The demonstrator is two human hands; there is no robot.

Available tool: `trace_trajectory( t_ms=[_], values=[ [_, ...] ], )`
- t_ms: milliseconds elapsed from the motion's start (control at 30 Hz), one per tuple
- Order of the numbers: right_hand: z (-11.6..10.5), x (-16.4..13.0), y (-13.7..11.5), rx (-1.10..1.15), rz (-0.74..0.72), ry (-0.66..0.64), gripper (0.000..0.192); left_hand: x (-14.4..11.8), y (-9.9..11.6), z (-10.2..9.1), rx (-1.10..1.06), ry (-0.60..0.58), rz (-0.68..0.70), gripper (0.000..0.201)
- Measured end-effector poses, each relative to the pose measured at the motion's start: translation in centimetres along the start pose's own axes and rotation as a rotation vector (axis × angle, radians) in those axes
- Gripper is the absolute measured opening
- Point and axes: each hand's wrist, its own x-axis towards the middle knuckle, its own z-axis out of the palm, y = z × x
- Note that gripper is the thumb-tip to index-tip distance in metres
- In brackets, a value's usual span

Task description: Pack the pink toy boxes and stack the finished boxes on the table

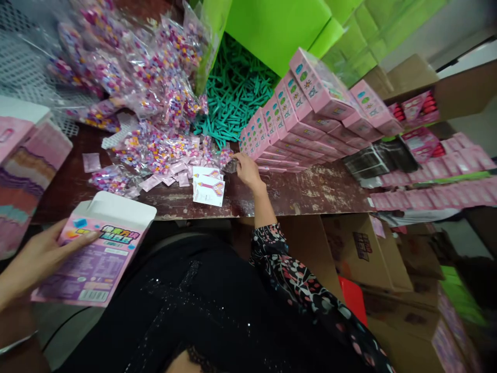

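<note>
My left hand (48,256) grips a pink and purple cardboard box (103,259) at the lower left, its thumb across the printed face. The box's white top flap (122,207) stands open. My right hand (249,172) is at the table's middle, with thumb and fingers pinched at the edge of a small clear plastic bag (232,166). Left of that hand lie white printed leaflets (208,190), small pale pink sachets (178,167) and a heap of clear bags of colourful beads (151,147). What is inside the held box is hidden.
Stacked pink boxes (285,122) stand just right of my right hand. Behind are teal pen-like sticks (233,93) in a green container (279,31). A stack of flat pink cartons (29,166) is at far left. Cardboard boxes (365,254) sit below right.
</note>
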Motion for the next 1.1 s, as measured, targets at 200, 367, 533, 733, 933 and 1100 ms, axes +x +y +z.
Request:
trace_trajectory(
  t_ms=[200,367,533,733,933,1100],
  values=[
    [0.2,1.0,-0.3,-0.051,0.034,-0.094,0.075,0.2,-0.9,0.2,-0.014,0.058,0.03,0.077],
    [-1.9,4.9,-0.2,-0.127,0.03,-0.163,0.067,2.2,-3.1,0.4,-0.033,0.041,-0.054,0.074],
    [-2.0,12.1,-2.3,-0.2,0.092,-0.066,0.047,1.1,-2.0,0.7,-0.051,0.074,-0.003,0.073],
    [-1.7,15.7,-3.8,-0.265,0.067,-0.152,0.039,-0.6,-0.6,1.0,-0.125,0.03,0.032,0.082],
    [-1.5,17.2,-5.4,-0.353,0.004,-0.226,0.041,1.3,-1.7,1.0,-0.244,-0.072,-0.062,0.092],
    [-0.8,18.3,-7.1,-0.338,0.076,-0.333,0.039,0.8,-0.6,1.6,-0.325,-0.068,-0.098,0.085]
  ],
)
